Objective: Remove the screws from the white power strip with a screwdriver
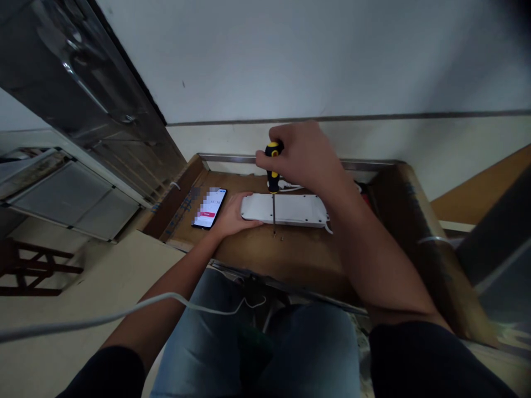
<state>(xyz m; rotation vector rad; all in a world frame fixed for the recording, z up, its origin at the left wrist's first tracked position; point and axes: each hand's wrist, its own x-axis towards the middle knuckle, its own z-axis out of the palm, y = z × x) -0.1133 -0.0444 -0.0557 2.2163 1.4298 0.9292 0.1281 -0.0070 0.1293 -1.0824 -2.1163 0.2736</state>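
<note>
- white cable: runs across the view just above my jeans, closest item noted.
- left hand: open and flat, palm and fingers pressing on the left end of the power strip.
- right hand: closed narrow around a yellow-and-black screwdriver, held upright above the strip.
- white power strip: lies flat on a brown board, between my hands. judged light and stiff, its smooth plastic casing liable to slide; best pinned flat or taken by the long edges.
- small specks: on the board just beside the strip, possibly screws; too small to tell.
- phone: lies just left of the strip, screen lit but blurred out.
- hidden: the screwdriver's tip is hard to make out, and the strip's underside is not visible.
</note>
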